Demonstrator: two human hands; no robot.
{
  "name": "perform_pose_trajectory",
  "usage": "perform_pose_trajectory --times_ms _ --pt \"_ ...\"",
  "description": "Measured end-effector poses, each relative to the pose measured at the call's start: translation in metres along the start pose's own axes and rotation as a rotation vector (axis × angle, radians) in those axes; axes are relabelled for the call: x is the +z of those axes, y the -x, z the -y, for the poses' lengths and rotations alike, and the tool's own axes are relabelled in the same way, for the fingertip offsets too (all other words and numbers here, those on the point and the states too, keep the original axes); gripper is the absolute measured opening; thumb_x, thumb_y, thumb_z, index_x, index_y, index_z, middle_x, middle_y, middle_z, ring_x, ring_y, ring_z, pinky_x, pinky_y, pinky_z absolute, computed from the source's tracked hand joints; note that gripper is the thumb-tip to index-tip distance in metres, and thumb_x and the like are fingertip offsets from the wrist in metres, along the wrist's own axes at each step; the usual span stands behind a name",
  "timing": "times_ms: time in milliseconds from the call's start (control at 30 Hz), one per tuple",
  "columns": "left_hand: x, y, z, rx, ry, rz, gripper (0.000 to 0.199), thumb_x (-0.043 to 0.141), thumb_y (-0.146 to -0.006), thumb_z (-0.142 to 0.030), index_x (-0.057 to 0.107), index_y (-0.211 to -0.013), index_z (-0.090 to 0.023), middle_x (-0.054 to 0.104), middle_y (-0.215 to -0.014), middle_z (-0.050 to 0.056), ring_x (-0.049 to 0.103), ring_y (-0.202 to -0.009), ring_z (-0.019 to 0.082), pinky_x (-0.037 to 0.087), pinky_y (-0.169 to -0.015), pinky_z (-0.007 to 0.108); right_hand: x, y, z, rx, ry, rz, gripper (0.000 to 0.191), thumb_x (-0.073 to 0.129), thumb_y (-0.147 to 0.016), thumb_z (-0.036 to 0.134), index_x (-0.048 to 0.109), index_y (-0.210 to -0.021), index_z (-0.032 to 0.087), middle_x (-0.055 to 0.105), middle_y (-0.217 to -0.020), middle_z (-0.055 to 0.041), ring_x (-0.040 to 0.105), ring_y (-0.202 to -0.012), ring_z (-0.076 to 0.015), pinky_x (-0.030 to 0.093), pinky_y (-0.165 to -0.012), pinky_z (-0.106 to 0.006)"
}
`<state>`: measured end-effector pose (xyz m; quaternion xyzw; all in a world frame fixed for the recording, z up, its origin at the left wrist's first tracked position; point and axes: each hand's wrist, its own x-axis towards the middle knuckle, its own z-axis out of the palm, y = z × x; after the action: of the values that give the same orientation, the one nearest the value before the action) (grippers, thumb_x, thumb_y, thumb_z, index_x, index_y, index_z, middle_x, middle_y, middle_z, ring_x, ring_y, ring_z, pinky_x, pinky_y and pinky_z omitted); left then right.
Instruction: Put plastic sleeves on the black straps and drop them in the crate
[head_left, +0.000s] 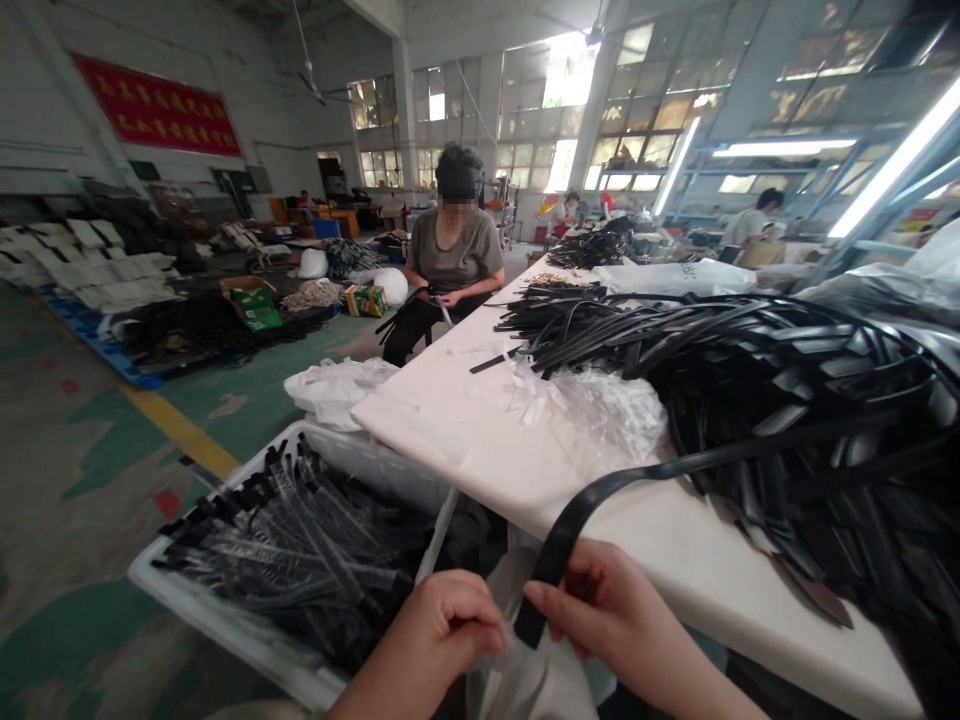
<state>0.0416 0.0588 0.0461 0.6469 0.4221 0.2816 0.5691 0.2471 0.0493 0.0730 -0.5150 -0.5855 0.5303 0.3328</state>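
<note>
A long black belt strap curves off the pile and ends low in front of me. My right hand pinches it close to its flat end between thumb and fingers. Just to the left of that end, my left hand is closed in a pinch on thin clear plastic film, seen only in part. The film lies close to the strap's tip; whether they touch I cannot tell. On the table to my right is a big heap of black belt straps.
Crumpled clear plastic lies on the white table. Below left, a white crate holds many plastic-sleeved black straps. A seated co-worker handles dark straps beyond the table corner. A white bag sits behind the crate.
</note>
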Motion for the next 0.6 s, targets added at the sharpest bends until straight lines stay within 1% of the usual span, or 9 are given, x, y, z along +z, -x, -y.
perform_pose_trajectory --times_ms 200,300,400,467,567,600 --pt "0.002 0.001 -0.001 0.001 -0.036 0.008 0.013 0.063 -0.071 -0.020 0.074 -0.066 -0.018 0.061 -0.072 0.001 0.059 -0.078 0.018 0.040 -0.074 0.027 0.006 0.000 -0.005 0.041 -0.068 0.000 0.049 0.069 -0.078 0.064 0.058 -0.070 0.017 0.057 -0.052 0.0017 0.040 -0.040 -0.0068 0.032 -0.040 -0.020" --pt "0.004 0.000 -0.001 -0.003 -0.064 -0.019 0.010 0.061 -0.070 -0.020 0.070 -0.066 -0.018 0.062 -0.074 0.002 0.059 -0.079 0.018 0.040 -0.076 0.028 0.008 0.000 -0.012 0.061 -0.131 -0.006 0.050 0.071 -0.077 0.064 0.055 -0.068 0.018 0.057 -0.050 0.0019 0.039 -0.037 -0.0060 0.030 -0.038 -0.019" --pt "0.006 -0.002 -0.001 -0.031 -0.081 -0.033 0.007 0.061 -0.069 -0.020 0.066 -0.066 -0.018 0.061 -0.076 0.002 0.057 -0.081 0.019 0.039 -0.076 0.028 0.014 0.000 -0.023 0.031 -0.182 -0.070 0.048 0.076 -0.076 0.061 0.057 -0.067 0.018 0.058 -0.049 0.0023 0.040 -0.036 -0.0064 0.029 -0.037 -0.019" --pt "0.008 -0.003 -0.001 -0.068 -0.063 -0.045 0.005 0.060 -0.069 -0.021 0.062 -0.065 -0.018 0.058 -0.075 0.001 0.054 -0.079 0.019 0.038 -0.073 0.029 0.023 0.001 -0.031 0.010 -0.204 -0.126 0.047 0.077 -0.076 0.060 0.060 -0.067 0.017 0.058 -0.050 0.0021 0.042 -0.037 -0.0074 0.030 -0.038 -0.020" --pt "0.011 -0.004 0.001 -0.111 -0.021 -0.073 0.007 0.061 -0.071 -0.024 0.057 -0.067 -0.018 0.054 -0.075 0.000 0.051 -0.077 0.019 0.037 -0.071 0.029 0.041 0.004 -0.040 -0.063 -0.249 -0.225 0.044 0.078 -0.077 0.057 0.066 -0.065 0.016 0.059 -0.055 0.0003 0.049 -0.049 -0.0111 0.037 -0.048 -0.023" --pt "0.012 -0.003 0.003 -0.119 -0.012 -0.076 0.008 0.060 -0.072 -0.025 0.057 -0.069 -0.018 0.055 -0.076 0.000 0.051 -0.078 0.019 0.038 -0.071 0.029 0.045 0.005 -0.042 -0.083 -0.291 -0.253 0.042 0.081 -0.075 0.056 0.070 -0.067 0.016 0.062 -0.059 -0.0011 0.052 -0.055 -0.0130 0.041 -0.052 -0.024"
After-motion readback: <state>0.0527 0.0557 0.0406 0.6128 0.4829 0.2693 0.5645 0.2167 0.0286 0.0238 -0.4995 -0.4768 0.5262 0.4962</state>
